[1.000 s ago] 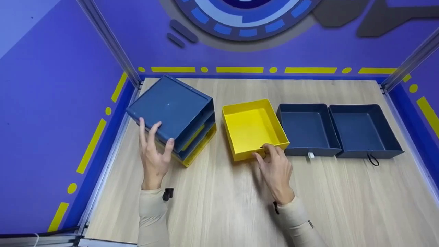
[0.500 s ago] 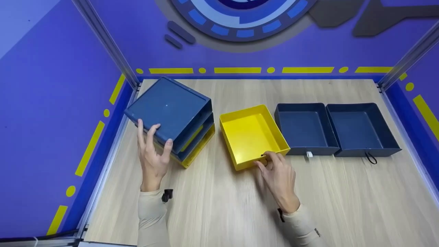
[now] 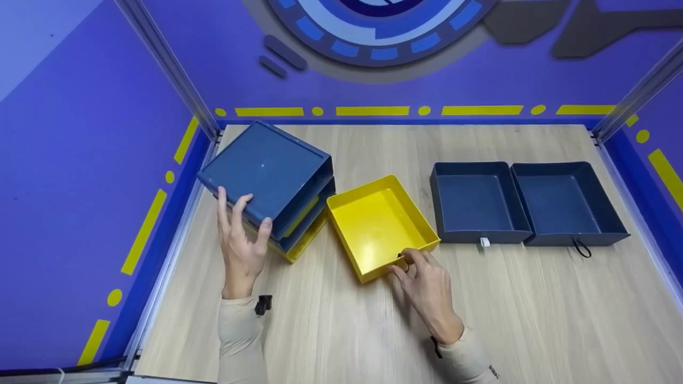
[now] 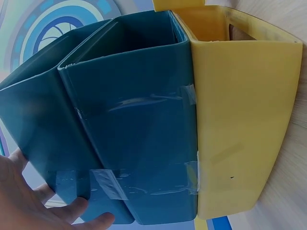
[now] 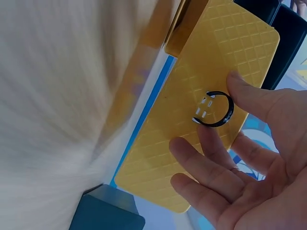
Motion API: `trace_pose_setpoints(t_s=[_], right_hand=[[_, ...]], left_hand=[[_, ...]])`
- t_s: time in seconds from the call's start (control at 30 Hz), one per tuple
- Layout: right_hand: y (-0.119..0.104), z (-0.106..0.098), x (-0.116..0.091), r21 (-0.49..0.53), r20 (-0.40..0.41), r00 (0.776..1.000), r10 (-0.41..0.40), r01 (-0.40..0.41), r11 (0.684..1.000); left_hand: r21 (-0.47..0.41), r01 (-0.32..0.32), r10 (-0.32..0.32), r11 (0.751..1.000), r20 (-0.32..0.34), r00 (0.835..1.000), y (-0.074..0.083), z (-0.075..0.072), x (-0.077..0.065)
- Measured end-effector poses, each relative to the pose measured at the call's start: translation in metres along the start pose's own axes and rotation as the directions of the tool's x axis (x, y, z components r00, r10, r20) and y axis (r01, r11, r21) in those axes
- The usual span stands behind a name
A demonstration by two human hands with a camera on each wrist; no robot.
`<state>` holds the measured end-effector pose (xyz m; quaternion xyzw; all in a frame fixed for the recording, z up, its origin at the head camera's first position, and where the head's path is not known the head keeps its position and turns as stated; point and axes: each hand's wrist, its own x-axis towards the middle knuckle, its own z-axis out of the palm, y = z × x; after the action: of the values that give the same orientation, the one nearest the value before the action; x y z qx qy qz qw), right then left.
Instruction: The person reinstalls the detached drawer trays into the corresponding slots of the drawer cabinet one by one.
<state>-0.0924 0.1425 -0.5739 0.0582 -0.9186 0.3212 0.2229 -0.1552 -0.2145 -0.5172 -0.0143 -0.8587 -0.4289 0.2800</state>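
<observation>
A cabinet [image 3: 264,170] of stacked open-fronted shells, two dark blue over one yellow, stands turned at the left of the table. My left hand [image 3: 243,250] rests against its near side with fingers spread, fingertips on the top edge. Clear tape [image 4: 110,184] joins the shells in the left wrist view. My right hand [image 3: 427,290] pinches the front wall of an empty yellow drawer [image 3: 381,224], beside its black pull loop [image 5: 228,112]. The drawer's far left corner overlaps the lowest, yellow shell [image 4: 249,129] in the head view. A quilted pattern covers the drawer's front.
Two empty dark blue drawers [image 3: 480,200] stand side by side at the right, one with a white tab [image 3: 484,242], the other with a black loop [image 3: 582,248]. Purple panels [image 3: 373,85] border the wooden table [image 3: 341,341] at the back and sides.
My right hand has drawn the yellow drawer left and nearer, away from the blue drawers, turning its far end toward the cabinet. My left hand and the cabinet have stayed put.
</observation>
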Motion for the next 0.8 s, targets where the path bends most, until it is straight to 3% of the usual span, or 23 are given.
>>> trace_pose_setpoints(t_s=[0.8], right_hand=[[-0.015, 0.010, -0.024, 0.023, 0.130, 0.989, -0.069, 0.067, 0.998]], left_hand=[[-0.005, -0.011, 0.011, 1.000, -0.015, 1.000, -0.002, 0.001, -0.002]])
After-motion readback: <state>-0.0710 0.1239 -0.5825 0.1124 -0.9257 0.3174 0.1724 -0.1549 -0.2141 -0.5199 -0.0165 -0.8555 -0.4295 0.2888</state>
